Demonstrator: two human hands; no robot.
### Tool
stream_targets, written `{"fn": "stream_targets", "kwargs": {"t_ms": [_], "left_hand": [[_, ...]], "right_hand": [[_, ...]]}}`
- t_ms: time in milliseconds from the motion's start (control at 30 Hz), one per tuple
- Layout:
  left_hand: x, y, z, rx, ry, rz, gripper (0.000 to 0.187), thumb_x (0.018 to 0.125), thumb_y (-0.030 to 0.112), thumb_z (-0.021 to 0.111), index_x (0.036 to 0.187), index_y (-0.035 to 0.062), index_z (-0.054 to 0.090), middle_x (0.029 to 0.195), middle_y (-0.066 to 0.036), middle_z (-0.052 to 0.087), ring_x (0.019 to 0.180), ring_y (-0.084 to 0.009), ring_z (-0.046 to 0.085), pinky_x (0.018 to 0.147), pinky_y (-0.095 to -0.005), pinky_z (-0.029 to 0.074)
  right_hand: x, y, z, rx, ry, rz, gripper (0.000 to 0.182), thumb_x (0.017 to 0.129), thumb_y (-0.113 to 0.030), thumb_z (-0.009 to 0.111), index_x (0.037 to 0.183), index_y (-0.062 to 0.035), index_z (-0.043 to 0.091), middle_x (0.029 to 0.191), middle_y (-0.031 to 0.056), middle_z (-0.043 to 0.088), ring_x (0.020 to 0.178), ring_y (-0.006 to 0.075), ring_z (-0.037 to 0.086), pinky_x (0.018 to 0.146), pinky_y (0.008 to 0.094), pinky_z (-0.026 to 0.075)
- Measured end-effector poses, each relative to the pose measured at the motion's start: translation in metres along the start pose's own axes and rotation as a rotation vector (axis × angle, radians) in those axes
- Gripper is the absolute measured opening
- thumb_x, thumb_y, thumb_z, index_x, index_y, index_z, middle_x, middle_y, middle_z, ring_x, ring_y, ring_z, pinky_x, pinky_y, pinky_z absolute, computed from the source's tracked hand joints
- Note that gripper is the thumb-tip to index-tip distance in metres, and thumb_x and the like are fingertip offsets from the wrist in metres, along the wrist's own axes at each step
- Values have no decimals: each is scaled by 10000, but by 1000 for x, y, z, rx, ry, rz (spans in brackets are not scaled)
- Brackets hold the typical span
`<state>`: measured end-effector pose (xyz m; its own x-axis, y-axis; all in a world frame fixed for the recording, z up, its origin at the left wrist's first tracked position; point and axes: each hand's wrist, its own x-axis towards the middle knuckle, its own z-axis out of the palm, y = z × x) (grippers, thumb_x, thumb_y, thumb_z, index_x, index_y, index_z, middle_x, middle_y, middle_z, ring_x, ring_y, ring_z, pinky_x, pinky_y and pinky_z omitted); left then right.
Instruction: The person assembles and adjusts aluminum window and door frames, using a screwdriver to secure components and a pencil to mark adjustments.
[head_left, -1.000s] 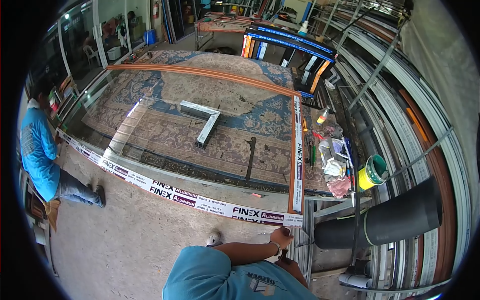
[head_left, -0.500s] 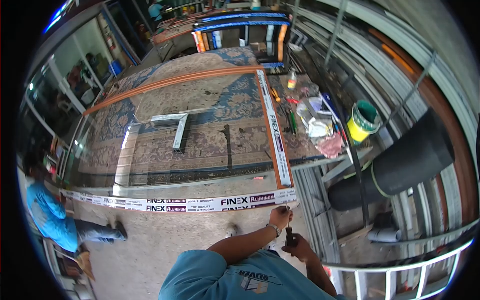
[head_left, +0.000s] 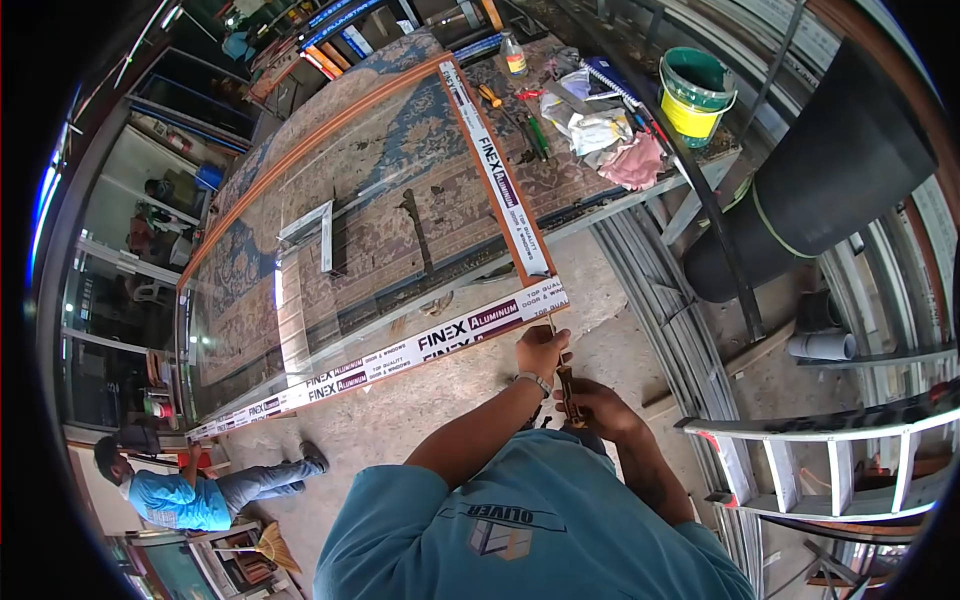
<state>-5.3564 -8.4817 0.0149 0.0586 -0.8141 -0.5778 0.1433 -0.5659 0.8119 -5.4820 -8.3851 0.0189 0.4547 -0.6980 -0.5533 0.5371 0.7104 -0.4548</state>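
Observation:
My right hand (head_left: 598, 406) is wrapped round the dark and yellow handle of a screwdriver (head_left: 568, 388). The screwdriver stands nearly in line with the near right corner of a glazed frame (head_left: 508, 311), its tip end close to the edge. My left hand (head_left: 541, 350), a watch on its wrist, is closed around the thin shaft just below that corner; the fingers hide part of the shaft and whatever is at the tip. White and purple printed tape covers the near and right rails. Orange-brown profile shows at the far rail. The glass pane (head_left: 370, 200) lies within the frame.
The frame lies on a carpet-covered table (head_left: 590, 195). Pliers, rags (head_left: 632, 162), a bottle (head_left: 513, 55) and a green and yellow bucket (head_left: 693, 98) are at its right. Beyond are a black roll (head_left: 820, 170) and a ladder (head_left: 840, 470). Another person (head_left: 185, 490) is at the frame's far left end.
The view has turned and tilted, so the frame now slants up to the right. Both hands stay at the same corner with the screwdriver.

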Motion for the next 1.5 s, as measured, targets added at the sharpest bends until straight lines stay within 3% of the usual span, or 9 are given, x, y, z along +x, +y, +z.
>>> {"fn": "stream_targets", "kwargs": {"t_ms": [267,400,500,633,867,1000,1167,1300,1500], "left_hand": [[6,0,3,-139,-12,-88,160,876,99,584,950,-42,577,801,-92,618,695,-183,637,569,-309,536],[4,4,3,-226,-63,-88,156,895,110,554,919,-39,591,801,-97,634,691,-174,643,557,-301,532],[5,6,2,-233,-34,-133,150,867,81,582,941,-48,569,838,-114,638,677,-181,632,585,-298,531],[9,3,-3,-76,47,34,157,795,44,667,849,-58,560,765,-111,632,607,-170,621,523,-290,524],[11,-3,-8,-382,-15,-46,127,826,34,627,861,-61,552,746,-87,612,625,-163,626,535,-273,524],[10,-8,-12,-434,-79,-82,135,870,75,580,907,-50,545,769,-89,615,662,-171,641,564,-277,535],[18,-21,-13,-518,-225,-121,173,907,138,540,939,-31,548,788,-85,625,722,-177,651,623,-284,543],[19,-21,-15,-543,-238,-124,213,877,186,588,941,-15,561,795,-78,638,724,-172,651,639,-284,532],[13,-10,-30,-36,6,95,230,755,219,714,782,14,614,702,-99,656,649,-160,648,589,-273,497]], "right_hand": [[-5,-1,21,-1160,435,-166,405,852,-151,587,1211,-34,439,1025,104,626,880,193,620,709,307,510],[-11,-10,15,-63,-43,83,689,707,-331,743,1227,-22,414,1015,163,621,895,279,621,779,358,505],[-11,-16,40,-1389,463,-182,490,785,-238,664,1171,-9,469,1057,120,592,890,198,611,704,313,512],[6,-8,8,-341,154,82,506,813,-201,644,1212,25,429,988,109,582,848,172,588,707,309,502],[-4,-31,51,-831,333,211,524,849,-213,628,1271,-12,390,1019,128,577,834,180,605,678,289,524],[-7,-29,61,-130,202,281,565,816,-250,676,1272,-65,400,1004,128,571,822,175,612,590,286,532],[9,-16,103,-1235,695,239,413,762,-206,732,1079,-37,528,804,18,570,761,83,550,642,318,485],[7,-5,59,-424,562,244,412,775,-185,719,1091,-4,527,838,22,581,767,89,551,679,300,479],[7,2,88,-1225,745,169,392,759,-175,722,1047,28,549,838,43,591,703,131,558,587,297,462]]}}
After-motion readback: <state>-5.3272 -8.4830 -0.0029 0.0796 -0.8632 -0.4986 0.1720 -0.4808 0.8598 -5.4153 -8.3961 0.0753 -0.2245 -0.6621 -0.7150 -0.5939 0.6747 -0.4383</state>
